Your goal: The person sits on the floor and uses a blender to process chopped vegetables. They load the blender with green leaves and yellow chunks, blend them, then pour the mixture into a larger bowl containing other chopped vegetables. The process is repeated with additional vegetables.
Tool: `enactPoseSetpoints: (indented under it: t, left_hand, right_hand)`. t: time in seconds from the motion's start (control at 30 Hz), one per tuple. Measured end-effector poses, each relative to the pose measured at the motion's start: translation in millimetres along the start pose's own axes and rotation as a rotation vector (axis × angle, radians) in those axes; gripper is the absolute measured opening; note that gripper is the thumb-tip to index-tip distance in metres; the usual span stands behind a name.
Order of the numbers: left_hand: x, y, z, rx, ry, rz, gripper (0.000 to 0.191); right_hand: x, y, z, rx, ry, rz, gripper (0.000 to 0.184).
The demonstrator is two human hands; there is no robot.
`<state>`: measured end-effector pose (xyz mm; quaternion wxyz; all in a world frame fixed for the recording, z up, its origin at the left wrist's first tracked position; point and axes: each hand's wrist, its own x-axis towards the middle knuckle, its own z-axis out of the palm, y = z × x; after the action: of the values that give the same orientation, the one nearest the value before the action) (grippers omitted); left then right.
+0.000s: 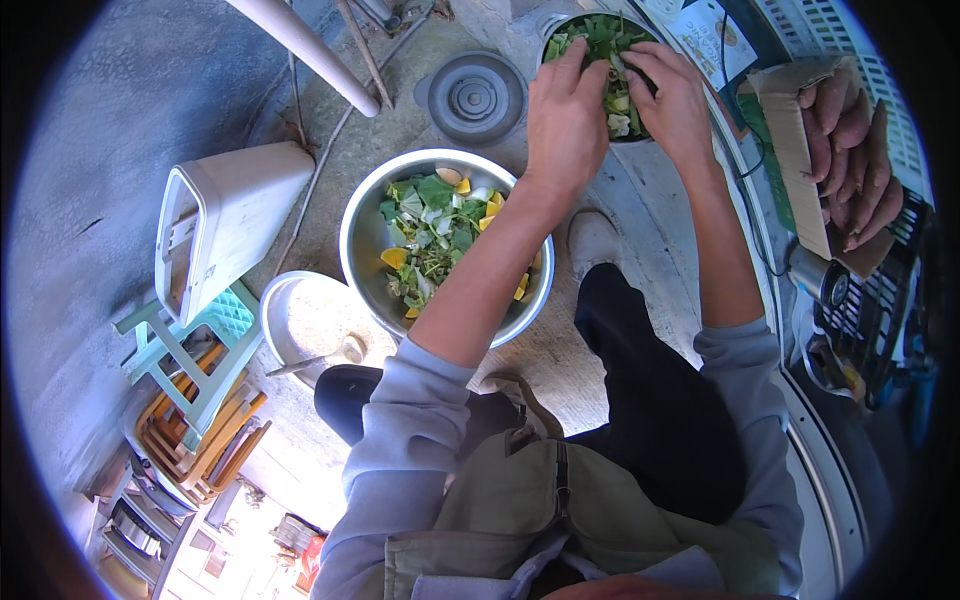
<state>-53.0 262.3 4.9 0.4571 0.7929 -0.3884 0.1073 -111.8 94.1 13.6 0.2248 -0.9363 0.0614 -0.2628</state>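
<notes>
Both my hands reach to a metal pot (545,46) filled with green leaves (609,34) at the top. My left hand (570,120) rests its fingers on the leaves at the pot's left side. Across from it, my right hand (671,101) has curled fingers on the leaves near the right rim; whether either hand grips any is unclear. Beneath my left forearm stands a wide metal bowl (351,232) with chopped greens (427,232) and yellow pieces (393,258). A smaller bowl (268,300) with pale meal and a ladle (351,349) sits beside it.
A round grey lid (475,97) lies on the ground left of the pot. A white bin (240,217) leans over a green plastic stool (217,397) by the wall. Sweet potatoes (851,157) fill a cardboard box (795,165) at the right, near a can (817,276). A white pole (307,52) slants in above.
</notes>
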Motion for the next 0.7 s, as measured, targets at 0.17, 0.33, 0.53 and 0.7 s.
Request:
enactPoseSetpoints:
  t: [0.17, 0.33, 0.53, 0.7]
  left_hand:
    - [-10, -71, -46, 0.118, 0.072, -0.309, 0.035]
    - [-12, -178, -58, 0.547, -0.468, -0.807, 0.062]
    - [-24, -236, -35, 0.598, -0.653, -0.950, 0.085]
    - [-35, -279, -27, 0.507, -0.687, -0.911, 0.088]
  right_hand:
    - [2, -29, -28, 0.043, 0.150, 0.044, 0.021]
    - [-8, -56, -40, 0.156, 0.101, 0.100, 0.019]
    - [-26, -51, -46, 0.190, 0.104, 0.095, 0.016]
    - [-38, -37, -48, 0.238, 0.079, 0.149, 0.017]
